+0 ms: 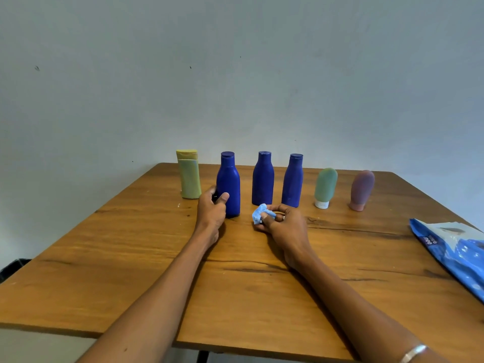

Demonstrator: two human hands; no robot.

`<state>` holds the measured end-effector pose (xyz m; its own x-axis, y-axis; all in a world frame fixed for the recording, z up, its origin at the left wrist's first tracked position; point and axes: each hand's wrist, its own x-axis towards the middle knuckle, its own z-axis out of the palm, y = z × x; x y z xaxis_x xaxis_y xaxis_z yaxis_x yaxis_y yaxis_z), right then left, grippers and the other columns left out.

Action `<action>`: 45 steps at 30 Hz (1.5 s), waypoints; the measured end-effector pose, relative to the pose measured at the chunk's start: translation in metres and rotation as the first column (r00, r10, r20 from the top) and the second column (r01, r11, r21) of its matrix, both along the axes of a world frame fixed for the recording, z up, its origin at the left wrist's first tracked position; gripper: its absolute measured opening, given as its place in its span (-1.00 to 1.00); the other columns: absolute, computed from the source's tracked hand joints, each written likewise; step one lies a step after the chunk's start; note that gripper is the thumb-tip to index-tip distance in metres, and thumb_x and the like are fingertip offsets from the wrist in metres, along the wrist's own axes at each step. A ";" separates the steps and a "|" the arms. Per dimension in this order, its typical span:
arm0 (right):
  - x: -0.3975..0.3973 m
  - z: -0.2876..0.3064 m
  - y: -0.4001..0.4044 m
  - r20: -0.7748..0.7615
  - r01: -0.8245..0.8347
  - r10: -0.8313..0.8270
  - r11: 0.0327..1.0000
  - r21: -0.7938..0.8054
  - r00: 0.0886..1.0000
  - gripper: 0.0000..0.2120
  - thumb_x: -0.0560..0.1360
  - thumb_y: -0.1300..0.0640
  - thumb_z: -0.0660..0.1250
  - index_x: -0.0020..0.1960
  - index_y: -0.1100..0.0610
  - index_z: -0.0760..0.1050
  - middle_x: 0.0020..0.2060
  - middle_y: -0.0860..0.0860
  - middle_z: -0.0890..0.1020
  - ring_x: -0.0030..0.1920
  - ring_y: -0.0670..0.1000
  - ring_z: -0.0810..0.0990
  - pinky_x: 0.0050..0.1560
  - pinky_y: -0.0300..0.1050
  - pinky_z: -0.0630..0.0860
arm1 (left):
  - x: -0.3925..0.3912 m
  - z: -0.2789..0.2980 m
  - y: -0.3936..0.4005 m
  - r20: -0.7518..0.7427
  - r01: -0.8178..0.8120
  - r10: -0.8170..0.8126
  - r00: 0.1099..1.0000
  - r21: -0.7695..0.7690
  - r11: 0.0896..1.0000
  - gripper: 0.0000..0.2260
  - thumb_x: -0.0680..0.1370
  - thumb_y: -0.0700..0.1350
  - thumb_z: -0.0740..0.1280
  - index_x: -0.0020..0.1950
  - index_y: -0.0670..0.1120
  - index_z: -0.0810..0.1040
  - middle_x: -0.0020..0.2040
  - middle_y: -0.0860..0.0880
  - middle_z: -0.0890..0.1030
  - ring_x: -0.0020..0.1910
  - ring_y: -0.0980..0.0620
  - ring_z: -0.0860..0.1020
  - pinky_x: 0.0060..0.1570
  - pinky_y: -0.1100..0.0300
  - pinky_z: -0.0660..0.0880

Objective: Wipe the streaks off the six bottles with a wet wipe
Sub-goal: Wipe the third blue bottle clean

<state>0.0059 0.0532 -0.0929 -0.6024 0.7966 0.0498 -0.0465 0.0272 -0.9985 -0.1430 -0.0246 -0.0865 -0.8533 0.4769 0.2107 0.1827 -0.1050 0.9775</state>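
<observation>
While six plastic bottles stand upright in a row along the far side of the brown wooden table (157,271), the left hand (211,213) curls round the base of the 2nd from left, a dark blue plastic bottle w/ a flat cap (228,183), thumb on its front, prob to steady it for wiping; it sits a bit nearer than its neighbours. Right hand (284,226) rests on the table just right of it, fingers pinching a crumpled light blue wet wipe (260,214), wipe apart from the bottle, so no rub yet. Others wait untouched: pale yellow flip-top bottle (189,176) far left, two more dark blue bottles (263,179) (292,180) in the middle, then a green tube on its white cap (325,188) and a mauve tube on its cap (362,191). Blue and white wipes pack (455,247) lies at the right edge, w/in reach for a fresh wipe. Streaks too faint to tell
</observation>
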 end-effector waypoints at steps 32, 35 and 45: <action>-0.023 -0.005 0.026 0.008 -0.017 0.017 1.000 -0.021 1.000 -0.72 0.59 0.24 0.35 0.30 0.15 0.51 0.01 0.05 0.69 -0.07 -0.10 0.73 -0.04 -0.15 0.67 | -0.047 -0.004 0.033 -0.005 0.026 -0.027 1.000 -0.121 0.992 -0.52 0.58 -0.40 0.27 0.48 -0.10 0.38 0.38 -0.08 0.52 0.35 -0.01 0.49 0.35 -0.08 0.49; -0.023 -0.004 0.025 0.010 -0.016 0.016 1.000 -0.003 1.000 -0.73 0.59 0.24 0.35 0.29 0.15 0.52 0.00 0.04 0.69 -0.08 -0.10 0.73 -0.06 -0.18 0.67 | -0.046 -0.003 0.031 0.013 0.034 -0.033 0.999 -0.113 0.993 -0.50 0.56 -0.41 0.30 0.46 -0.09 0.38 0.39 -0.10 0.50 0.35 -0.01 0.48 0.34 -0.06 0.50; -0.021 -0.003 0.021 0.101 -0.010 -0.006 0.987 0.160 0.995 -0.72 0.58 0.22 0.37 0.28 0.12 0.53 0.06 0.03 0.68 -0.10 -0.15 0.71 -0.20 -0.33 0.61 | -0.035 -0.002 0.006 0.047 -0.067 0.070 0.996 -0.072 0.995 -0.42 0.49 -0.29 0.48 0.48 -0.09 0.41 0.34 -0.11 0.56 0.29 0.00 0.55 0.23 0.06 0.57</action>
<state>-0.0151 0.0737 -0.0960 -0.6122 0.7822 0.1153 0.0541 0.1869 -0.9809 -0.1777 -0.0191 -0.0890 -0.8930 0.4292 0.1354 0.1383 -0.0246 0.9901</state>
